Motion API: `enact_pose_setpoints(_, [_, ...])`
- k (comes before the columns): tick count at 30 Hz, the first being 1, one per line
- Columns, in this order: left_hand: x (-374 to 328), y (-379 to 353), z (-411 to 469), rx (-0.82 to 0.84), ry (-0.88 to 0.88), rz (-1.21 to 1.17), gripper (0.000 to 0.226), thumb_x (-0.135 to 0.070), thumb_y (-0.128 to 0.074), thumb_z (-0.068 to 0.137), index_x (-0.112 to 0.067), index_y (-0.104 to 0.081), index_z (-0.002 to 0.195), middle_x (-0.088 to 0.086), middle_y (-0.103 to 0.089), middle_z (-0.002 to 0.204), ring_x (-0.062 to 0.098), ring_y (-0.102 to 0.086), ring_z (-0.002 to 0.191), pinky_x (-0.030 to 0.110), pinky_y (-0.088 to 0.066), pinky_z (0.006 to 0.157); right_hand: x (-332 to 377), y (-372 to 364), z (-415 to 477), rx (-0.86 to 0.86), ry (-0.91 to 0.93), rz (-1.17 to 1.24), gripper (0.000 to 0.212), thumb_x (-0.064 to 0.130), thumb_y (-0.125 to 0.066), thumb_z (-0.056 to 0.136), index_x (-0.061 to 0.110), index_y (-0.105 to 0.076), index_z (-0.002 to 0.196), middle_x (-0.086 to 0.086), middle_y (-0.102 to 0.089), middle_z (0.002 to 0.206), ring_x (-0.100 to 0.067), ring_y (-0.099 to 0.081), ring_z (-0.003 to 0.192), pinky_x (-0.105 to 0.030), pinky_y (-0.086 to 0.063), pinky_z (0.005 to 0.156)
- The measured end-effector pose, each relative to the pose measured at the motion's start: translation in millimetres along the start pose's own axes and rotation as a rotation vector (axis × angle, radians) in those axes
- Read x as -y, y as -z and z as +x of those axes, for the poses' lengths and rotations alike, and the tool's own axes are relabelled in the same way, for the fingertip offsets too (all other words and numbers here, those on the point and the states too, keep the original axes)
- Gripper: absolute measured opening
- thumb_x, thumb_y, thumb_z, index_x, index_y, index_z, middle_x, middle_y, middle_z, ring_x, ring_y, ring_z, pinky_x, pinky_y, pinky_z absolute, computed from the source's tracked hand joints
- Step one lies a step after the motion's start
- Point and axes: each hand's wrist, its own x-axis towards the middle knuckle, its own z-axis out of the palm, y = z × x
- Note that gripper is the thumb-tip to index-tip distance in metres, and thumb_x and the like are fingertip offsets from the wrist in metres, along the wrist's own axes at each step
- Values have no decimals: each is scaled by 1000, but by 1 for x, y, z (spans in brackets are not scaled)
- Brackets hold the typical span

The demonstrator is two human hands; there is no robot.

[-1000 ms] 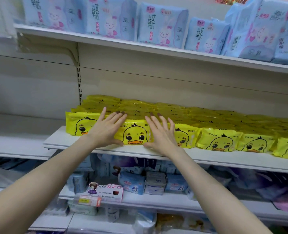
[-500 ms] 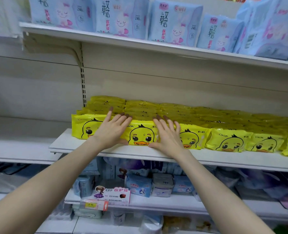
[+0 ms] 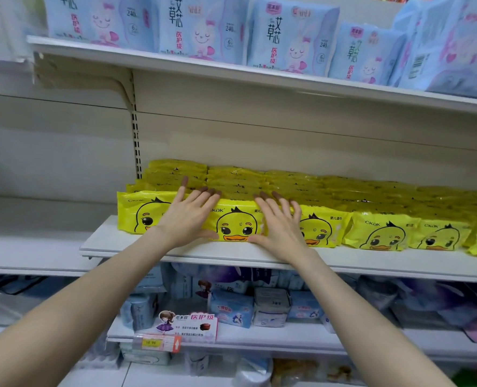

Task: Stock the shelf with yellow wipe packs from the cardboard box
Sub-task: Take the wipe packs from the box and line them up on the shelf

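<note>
Yellow plastic duck-print wipe packs (image 3: 236, 222) (frame centre) sit under flat, straight-fingered left hand (image 3: 188, 216) and right hand (image 3: 278, 223) on white shelf (image 3: 371, 259)

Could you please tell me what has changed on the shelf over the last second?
Nothing visibly moved, was taken hold of or let go. The left hand and right hand stay pressed flat against the front row of yellow wipe packs, which sits where it was on the shelf. Only the camera's view shifted slightly.
</note>
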Motion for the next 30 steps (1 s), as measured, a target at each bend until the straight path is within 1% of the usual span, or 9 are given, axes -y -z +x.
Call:
enact_pose_setpoints(5, [-4,-1,5,-19,8,10,91,-62,-79,49,-3,-61,116,10,-69,103,27,-65,102,64,-24,101,2,-3,1,-34,-18,-27,88,55,-64,79,23,-20,148,3,-28,151,-23,-13,141,-41,7,108])
enact_pose_setpoints(8, [-5,-2,6,-31,8,18,90,-60,-81,47,-2,-62,113,10,-69,98,27,-67,95,64,-24,100,3,-4,1,-41,-25,-25,87,55,-64,79,23,-21,148,2,-31,149,-24,-15,141,-42,7,109])
enact_pose_setpoints(12, [-5,-3,7,-24,20,31,90,-59,-82,45,-2,-62,112,10,-69,96,28,-67,93,65,-21,99,3,-5,2,-62,-29,-26,85,54,-65,79,23,-24,147,2,-32,149,-24,-16,140,-42,7,109])
enact_pose_setpoints(15, [-6,-4,8,-23,26,35,91,-58,-82,44,-1,-62,112,12,-69,100,28,-67,97,65,-21,99,4,-6,4,-69,-39,-35,84,54,-65,78,23,-25,146,3,-34,147,-24,-19,139,-43,7,108])
enact_pose_setpoints(21, [-5,-7,10,-21,33,32,90,-58,-82,43,-2,-62,111,13,-69,104,29,-66,101,67,-27,98,3,-10,5,-93,-42,-60,84,56,-66,77,22,-29,145,1,-35,147,-26,-21,139,-44,7,107])
enact_pose_setpoints(25, [-3,-10,10,-23,37,33,89,-58,-81,45,-3,-62,112,13,-69,107,30,-66,103,67,-24,100,5,-10,5,-88,-43,-74,84,56,-64,78,23,-26,146,2,-34,148,-25,-20,139,-43,7,107])
enact_pose_setpoints(28, [-3,-11,9,-14,37,21,89,-58,-81,49,-4,-58,116,13,-68,110,30,-64,106,65,-20,107,5,-10,5,-95,-46,-77,85,55,-65,78,22,-27,146,1,-35,147,-26,-21,139,-43,7,107])
enact_pose_setpoints(30, [-3,-11,9,-4,40,20,89,-59,-81,50,-4,-59,117,13,-67,110,29,-64,107,65,-19,106,5,-10,4,-95,-47,-85,86,55,-66,77,21,-27,145,1,-36,146,-27,-22,138,-44,6,107])
